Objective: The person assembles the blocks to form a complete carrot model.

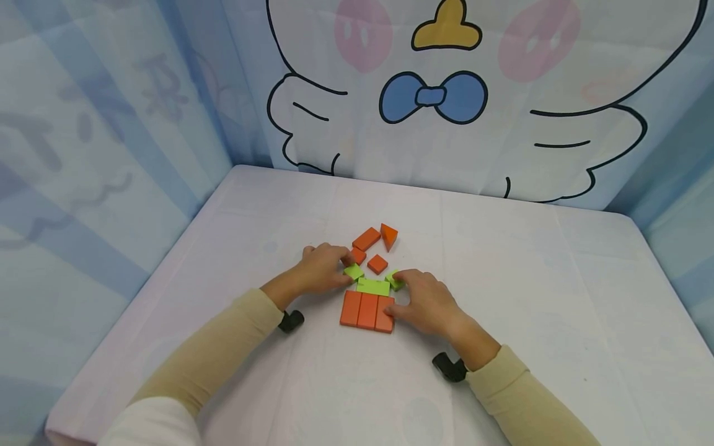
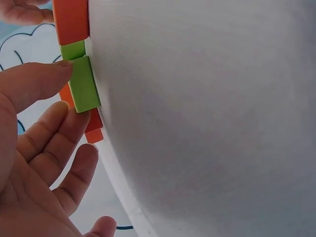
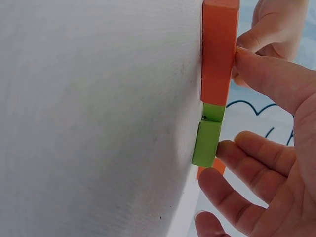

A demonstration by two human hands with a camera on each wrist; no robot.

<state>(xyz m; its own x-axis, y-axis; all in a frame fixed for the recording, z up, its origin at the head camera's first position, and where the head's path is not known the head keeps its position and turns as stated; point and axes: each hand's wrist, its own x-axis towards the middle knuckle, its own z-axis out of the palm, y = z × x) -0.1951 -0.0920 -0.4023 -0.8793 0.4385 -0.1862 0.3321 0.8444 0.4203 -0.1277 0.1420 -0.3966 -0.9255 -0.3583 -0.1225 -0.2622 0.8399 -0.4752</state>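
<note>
My left hand [image 1: 322, 269] pinches a green block [image 1: 354, 272] between thumb and fingers; the left wrist view shows this green block [image 2: 85, 84] on the table. The fingertips of my right hand [image 1: 428, 303] touch another green block [image 1: 395, 280], while its thumb rests on the rightmost of three orange blocks [image 1: 385, 314] laid side by side. In the right wrist view, the thumb is against the orange block [image 3: 218, 54] and the fingers are by the green block [image 3: 206, 143]. Between the hands, a green piece [image 1: 373, 286] lies along the top of the orange row.
Farther back on the white table [image 1: 502, 266] lie a small orange block [image 1: 377, 264], another small one [image 1: 359, 255] near the left fingers, a longer orange block [image 1: 366, 239] and an orange triangular block [image 1: 389, 236]. A printed curtain [image 1: 435, 148] stands behind the table.
</note>
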